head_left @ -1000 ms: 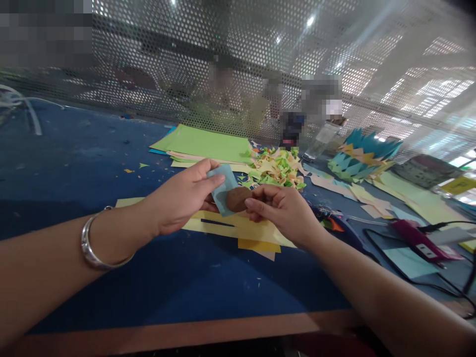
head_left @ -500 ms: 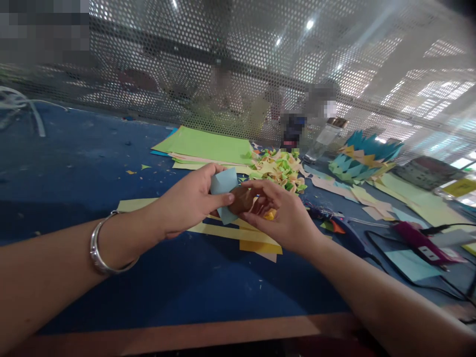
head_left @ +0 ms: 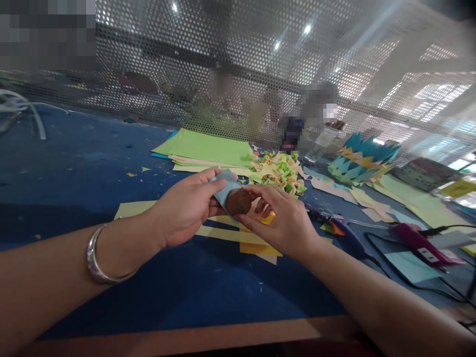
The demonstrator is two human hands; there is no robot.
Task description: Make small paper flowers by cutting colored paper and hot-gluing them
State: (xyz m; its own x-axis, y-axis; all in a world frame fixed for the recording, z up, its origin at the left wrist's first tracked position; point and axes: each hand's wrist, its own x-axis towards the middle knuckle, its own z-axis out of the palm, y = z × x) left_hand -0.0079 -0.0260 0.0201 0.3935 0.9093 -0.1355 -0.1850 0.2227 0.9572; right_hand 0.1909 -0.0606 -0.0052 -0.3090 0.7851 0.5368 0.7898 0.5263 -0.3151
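left hand (head_left: pixel 188 206) pinching creased blue paper (head_left: pixel 229 179), right hand (head_left: pixel 288 218) pinching a round brown disc (head_left: pixel 239 202), crinkly scraps (head_left: pixel 279 171) just beyond it

"What's filling the back of the place?"

"A perforated metal screen (head_left: pixel 245 29) — grey, with a dark band (head_left: pixel 167 47) slanting across it."

"And the furniture?"

"A table (head_left: pixel 208 292) is stretching out in front of the screen. Its blue top is showing scuffs and pale specks, and a reddish-brown edge (head_left: pixel 193 334) is lining the side farthest from the screen."

"Where's the light coming from?"

"Small bright points of light (head_left: pixel 307 29) are glinting over the screen's upper part. Toward its right end, white slatted patches (head_left: pixel 446 64) are glowing — I can't tell whether they're windows."

"And the screen's upper left?"

"Grey pixel blocks are hiding that corner."
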